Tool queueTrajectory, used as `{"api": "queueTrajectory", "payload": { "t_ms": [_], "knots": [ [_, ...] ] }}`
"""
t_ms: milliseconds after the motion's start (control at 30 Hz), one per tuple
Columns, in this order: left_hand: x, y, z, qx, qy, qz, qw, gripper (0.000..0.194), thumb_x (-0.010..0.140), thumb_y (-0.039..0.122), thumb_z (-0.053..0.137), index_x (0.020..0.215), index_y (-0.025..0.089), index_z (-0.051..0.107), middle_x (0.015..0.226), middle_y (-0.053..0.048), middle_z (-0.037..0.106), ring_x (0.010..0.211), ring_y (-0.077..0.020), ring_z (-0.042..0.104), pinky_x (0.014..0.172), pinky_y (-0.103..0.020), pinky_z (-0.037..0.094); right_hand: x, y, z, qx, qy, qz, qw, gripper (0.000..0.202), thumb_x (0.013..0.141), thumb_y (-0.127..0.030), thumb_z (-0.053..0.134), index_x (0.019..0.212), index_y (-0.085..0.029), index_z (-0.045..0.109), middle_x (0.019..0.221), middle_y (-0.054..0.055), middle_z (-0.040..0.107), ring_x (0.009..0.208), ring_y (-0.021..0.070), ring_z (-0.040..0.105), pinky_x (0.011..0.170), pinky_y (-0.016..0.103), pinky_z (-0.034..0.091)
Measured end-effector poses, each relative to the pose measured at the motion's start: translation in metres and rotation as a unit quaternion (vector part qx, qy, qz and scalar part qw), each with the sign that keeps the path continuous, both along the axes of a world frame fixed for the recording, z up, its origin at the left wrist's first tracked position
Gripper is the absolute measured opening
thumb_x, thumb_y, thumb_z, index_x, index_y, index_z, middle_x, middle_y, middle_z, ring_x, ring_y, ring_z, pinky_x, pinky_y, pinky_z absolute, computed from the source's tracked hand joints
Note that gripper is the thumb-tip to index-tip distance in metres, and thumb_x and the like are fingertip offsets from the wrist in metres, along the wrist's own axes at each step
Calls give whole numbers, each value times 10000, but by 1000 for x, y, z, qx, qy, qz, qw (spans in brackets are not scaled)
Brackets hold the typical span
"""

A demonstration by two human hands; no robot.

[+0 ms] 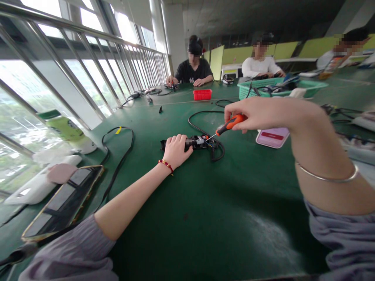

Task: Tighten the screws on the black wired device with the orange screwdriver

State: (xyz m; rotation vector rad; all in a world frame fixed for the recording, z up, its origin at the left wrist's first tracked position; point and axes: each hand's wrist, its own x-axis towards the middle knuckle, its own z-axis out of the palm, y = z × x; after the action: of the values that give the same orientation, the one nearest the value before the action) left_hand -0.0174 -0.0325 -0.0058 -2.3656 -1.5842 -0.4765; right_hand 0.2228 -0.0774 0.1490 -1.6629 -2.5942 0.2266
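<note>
On the green table (187, 187) lies a black corded device (199, 141), its inner parts exposed at the right end. My left hand (177, 149) is wrapped over the device's dark body and holds it against the table. In my right hand (258, 113) is a screwdriver (231, 124) with an orange and black handle, tilted down to the left. Its thin metal shaft reaches the exposed end of the device; what exactly the tip touches is too small to make out. A black cable (202, 113) loops behind and beside the device.
A pink-purple phone (272, 137) lies under my right wrist. Farther back are a red basket (202, 94) and a green basket (246, 90) with cables and parts. At left stand a green-capped bottle (68, 130) and a dark tablet-like device (63, 203). Several people sit beyond.
</note>
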Motion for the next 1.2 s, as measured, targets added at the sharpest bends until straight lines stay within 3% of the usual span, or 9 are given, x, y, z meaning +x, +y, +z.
{"api": "queueTrajectory", "payload": {
  "t_ms": [200,433,633,700,900,1100,1200],
  "knots": [
    [2,-1,1,1,-4,0,1000,293,862,359,452,1059,165,550,1026,-108,613,978,-276,548,900,-410,385,-4,0,-2,-89,-4,-54,995,476,896,-552,326,741,-208,618,547,43,618,558,202,613,613,350,436],
    [0,1,-1,3,1,-2,1000,299,866,369,447,1064,168,547,1032,-104,611,986,-276,546,898,-406,384,4,2,-2,-8,-16,-24,1000,219,793,-423,565,902,-235,593,757,26,670,654,198,630,587,313,405],
    [0,1,-1,-1,-3,1,1000,287,863,362,453,1054,171,549,1032,-106,612,987,-278,546,906,-411,383,1,3,-3,-87,7,-40,995,368,878,-517,401,841,-214,607,591,26,634,565,191,609,591,326,419],
    [0,2,-1,1,-4,2,1000,278,862,362,456,1050,180,547,1031,-101,612,990,-274,546,907,-408,382,-1,3,-3,-80,7,-40,996,378,892,-500,375,832,-209,610,575,28,628,557,188,605,598,326,417],
    [1,2,-1,2,-3,-2,1000,290,865,364,451,1056,171,550,1035,-104,610,982,-276,543,901,-411,385,-4,-2,-1,15,-21,-9,1000,191,805,-347,551,947,-231,604,740,20,659,649,183,604,606,306,378],
    [1,2,-1,5,1,-1,1000,306,864,360,454,1068,156,555,1031,-107,611,977,-278,544,896,-408,388,-9,-3,-1,-80,7,-42,996,354,911,-463,361,900,-203,601,601,25,630,569,180,600,604,314,395],
    [1,1,0,3,1,0,1000,303,865,360,457,1067,157,554,1031,-107,612,977,-278,544,898,-407,387,-8,-3,-2,-63,16,-26,998,324,885,-468,415,942,-210,602,627,22,636,590,182,602,609,312,391]
  ]
}}
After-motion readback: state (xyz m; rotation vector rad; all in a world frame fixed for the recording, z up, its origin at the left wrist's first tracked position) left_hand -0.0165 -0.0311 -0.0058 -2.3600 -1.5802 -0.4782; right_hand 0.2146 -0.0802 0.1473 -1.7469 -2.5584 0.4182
